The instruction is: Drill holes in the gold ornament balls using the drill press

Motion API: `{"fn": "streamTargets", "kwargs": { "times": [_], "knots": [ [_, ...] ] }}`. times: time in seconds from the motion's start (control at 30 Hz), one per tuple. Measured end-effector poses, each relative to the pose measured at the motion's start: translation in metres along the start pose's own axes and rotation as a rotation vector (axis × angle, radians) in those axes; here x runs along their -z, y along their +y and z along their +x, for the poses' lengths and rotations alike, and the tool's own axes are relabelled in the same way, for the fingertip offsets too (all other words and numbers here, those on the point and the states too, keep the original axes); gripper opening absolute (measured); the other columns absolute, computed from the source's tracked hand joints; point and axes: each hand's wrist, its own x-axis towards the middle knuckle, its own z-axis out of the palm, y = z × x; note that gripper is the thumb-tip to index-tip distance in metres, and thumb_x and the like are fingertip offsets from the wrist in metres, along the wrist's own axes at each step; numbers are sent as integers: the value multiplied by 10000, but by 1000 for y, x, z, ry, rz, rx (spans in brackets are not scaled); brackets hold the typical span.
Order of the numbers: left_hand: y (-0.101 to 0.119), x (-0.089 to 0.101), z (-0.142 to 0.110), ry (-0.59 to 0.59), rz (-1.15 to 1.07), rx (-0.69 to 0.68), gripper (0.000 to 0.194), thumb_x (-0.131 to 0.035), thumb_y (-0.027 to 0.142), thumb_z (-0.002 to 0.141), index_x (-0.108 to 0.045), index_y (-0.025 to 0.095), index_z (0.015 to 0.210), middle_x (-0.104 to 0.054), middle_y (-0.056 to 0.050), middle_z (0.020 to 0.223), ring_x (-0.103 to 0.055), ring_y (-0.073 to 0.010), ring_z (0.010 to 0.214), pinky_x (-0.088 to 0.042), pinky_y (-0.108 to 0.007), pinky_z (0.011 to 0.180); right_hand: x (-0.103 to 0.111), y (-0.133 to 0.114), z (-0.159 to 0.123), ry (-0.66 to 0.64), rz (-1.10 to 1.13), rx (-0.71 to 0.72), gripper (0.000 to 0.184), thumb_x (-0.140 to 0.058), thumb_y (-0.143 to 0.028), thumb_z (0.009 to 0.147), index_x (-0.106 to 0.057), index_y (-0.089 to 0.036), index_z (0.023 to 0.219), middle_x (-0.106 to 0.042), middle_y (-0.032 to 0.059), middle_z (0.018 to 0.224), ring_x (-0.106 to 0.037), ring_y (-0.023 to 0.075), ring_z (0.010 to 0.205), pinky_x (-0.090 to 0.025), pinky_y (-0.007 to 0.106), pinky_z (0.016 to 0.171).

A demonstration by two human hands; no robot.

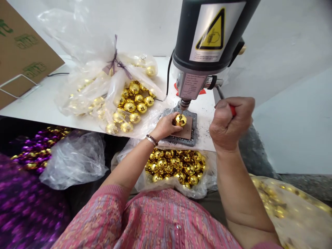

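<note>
I watch left hand | its fingers are gripping one gold ball on brown pad, directly under drill | right hand | its fingers are closed around red tool handle | more gold balls lie in plastic bag below.

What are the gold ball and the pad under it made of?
The gold ball looks like plastic or glass with a metallized mirror-gold finish: its faceted surface gives sharp, bright reflections. The brown pad looks like matte rubber or cork, with no sheen; the look doesn't settle which.
</note>
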Motion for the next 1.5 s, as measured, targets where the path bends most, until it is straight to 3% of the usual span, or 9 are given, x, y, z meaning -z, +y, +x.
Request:
{"fn": "streamTargets", "kwargs": {
  "times": [0.3,0.43,0.63,0.93,1.03,1.13,1.23,1.37,1.5],
  "knots": [
    [0,-1,1,8,-15,8,604,-839,235,764,-695,214,1350,-800,-40,1165,-722,-270,1040,-589,-410,979,-14,11,-13,94,122,121,245,-493,-428,987,-539,-219,867,-584,-18,739,-543,94,671,-450,261,681],
    [5,-1,-3,14,-39,26,599,-823,209,771,-680,194,1353,-793,-52,1175,-732,-271,1054,-590,-419,991,-10,-9,31,87,137,56,264,-468,-406,992,-486,-194,837,-499,-36,689,-475,67,632,-386,246,678],
    [11,2,-37,66,-59,-49,607,-803,163,785,-648,199,1371,-780,-78,1251,-741,-261,1121,-601,-401,1008,-9,-32,97,-113,239,-297,244,-464,-228,988,-389,-193,758,-429,-40,699,-357,49,666,-307,199,629],
    [15,-7,-82,-241,-5,-302,753,-942,307,785,-646,258,1476,-683,-138,1536,-666,-292,1413,-542,-433,1208,-14,-28,90,-56,275,-312,284,-463,-223,1008,-344,-212,750,-402,-32,709,-379,51,647,-313,191,569],
    [14,9,-72,-160,39,-267,594,-878,345,878,-690,213,1425,-744,-148,1431,-726,-288,1297,-590,-434,1132,-13,-22,87,-33,279,-299,224,-471,-198,969,-434,-201,748,-476,-5,718,-471,76,694,-324,204,577],
    [5,46,-48,163,175,-75,345,-614,248,1040,-727,201,1363,-785,-131,1314,-736,-278,1209,-575,-443,1106,-12,-19,83,-15,299,-234,185,-483,-245,946,-503,-185,772,-517,5,733,-497,77,694,-304,215,578],
    [-9,87,-19,377,416,187,447,-476,112,1007,-711,183,1381,-756,-181,1331,-690,-338,1257,-517,-503,1115,-11,-24,81,21,284,-265,203,-484,-248,930,-449,-190,739,-485,-33,668,-418,45,621,-269,217,591],
    [-29,114,6,215,752,339,370,-629,149,857,-741,126,1209,-728,-276,1320,-573,-478,1321,-404,-612,1109,-9,-35,79,3,251,-310,217,-478,-214,924,-406,-182,722,-449,-67,625,-375,13,588,-287,215,609],
    [-41,110,8,132,814,307,381,-660,168,799,-722,130,1172,-753,-264,1225,-546,-466,1304,-335,-596,1125,-6,-35,76,-17,233,-243,233,-485,-315,933,-412,-190,751,-415,-62,654,-384,19,614,-278,225,633]
  ]
}}
